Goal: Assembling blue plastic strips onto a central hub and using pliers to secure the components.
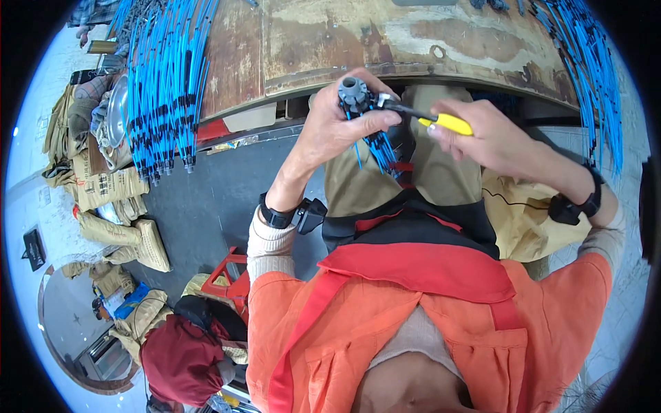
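Note:
My left hand is closed around a grey ribbed round part with a hole in its top. Short blue cables with black ends hang below that hand, over my lap. In my right hand is a yellow-handled tool, slightly blurred. Its dark shaft points left, and its metal tip meets the side of the grey part by my left thumb. The tool's exact kind does not show.
A worn wooden table stands in front of me. Long bundles of blue cables hang over its left edge, more blue cables over its right. At left lie sacks and a red stool; a person in dark red is lower left.

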